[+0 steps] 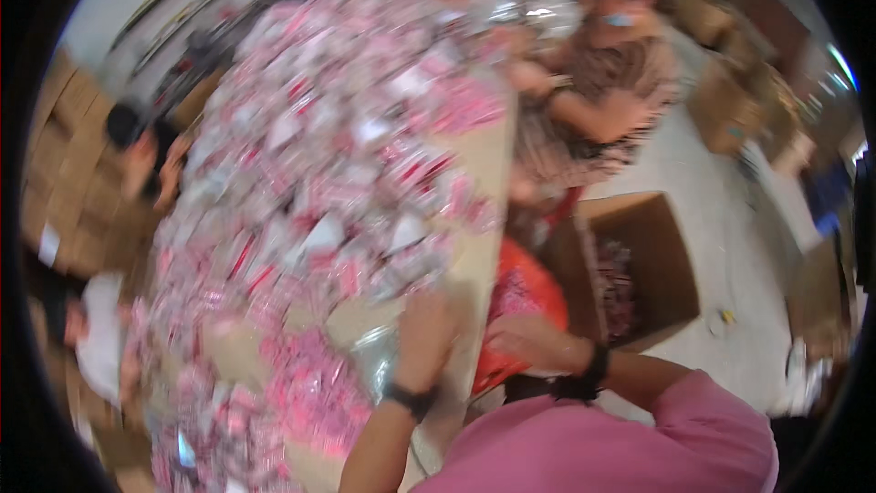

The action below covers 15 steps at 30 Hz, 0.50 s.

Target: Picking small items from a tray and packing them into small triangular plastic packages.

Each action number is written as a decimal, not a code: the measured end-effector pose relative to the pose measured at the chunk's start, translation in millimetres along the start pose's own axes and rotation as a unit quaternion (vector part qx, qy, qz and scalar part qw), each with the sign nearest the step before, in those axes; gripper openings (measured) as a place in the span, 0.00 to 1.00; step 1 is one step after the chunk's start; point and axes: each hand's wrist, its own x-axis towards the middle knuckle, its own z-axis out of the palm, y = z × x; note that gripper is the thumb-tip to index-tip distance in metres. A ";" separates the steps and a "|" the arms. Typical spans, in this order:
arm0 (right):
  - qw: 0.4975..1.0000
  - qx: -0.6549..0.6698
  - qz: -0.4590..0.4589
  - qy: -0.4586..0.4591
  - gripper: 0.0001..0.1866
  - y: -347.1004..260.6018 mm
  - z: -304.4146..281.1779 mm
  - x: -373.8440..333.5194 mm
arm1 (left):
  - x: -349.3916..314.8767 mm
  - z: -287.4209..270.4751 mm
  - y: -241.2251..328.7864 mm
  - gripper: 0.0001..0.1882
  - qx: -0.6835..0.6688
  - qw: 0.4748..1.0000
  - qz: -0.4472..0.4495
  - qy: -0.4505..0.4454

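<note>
My left hand (427,336), with a dark band at the wrist, is over the near right edge of the table (482,219). Beside it lies a clear plastic bag (372,361). A loose heap of small pink pieces (319,393) spreads left of that bag. My right hand (537,343) is at a bright orange-red bag (540,288) just off the table's edge, which holds more small pink pieces (514,297). Motion blur smears the fingers of both hands, so any small thing in them does not show.
A large pile of clear packets with pink and white contents (310,164) covers most of the table. An open cardboard box (652,256) stands on the floor at right. A co-worker in a striped top (602,100) sits beyond it; others work along the left side by stacked boxes (78,164).
</note>
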 end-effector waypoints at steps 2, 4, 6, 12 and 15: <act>0.999 0.023 -0.037 0.010 0.13 21.9 7.7 -8.5 | 13.7 14.1 4.8 0.32 -0.015 0.993 0.055 0.105; 0.997 -0.035 -0.064 -0.013 0.14 33.4 16.1 -2.4 | 20.6 17.2 -3.9 0.38 0.029 0.999 -0.009 0.029; 0.999 -0.039 0.002 -0.022 0.14 30.7 3.3 -12.4 | 25.2 36.2 -13.2 0.38 0.091 0.994 -0.015 0.066; 0.999 0.006 0.049 -0.017 0.14 26.3 -17.9 -32.6 | 44.5 42.3 -12.2 0.38 0.098 0.994 -0.049 0.001; 0.998 0.006 -0.042 0.039 0.15 38.2 -11.8 -25.7 | 39.8 35.0 -23.9 0.38 0.053 0.995 -0.047 0.067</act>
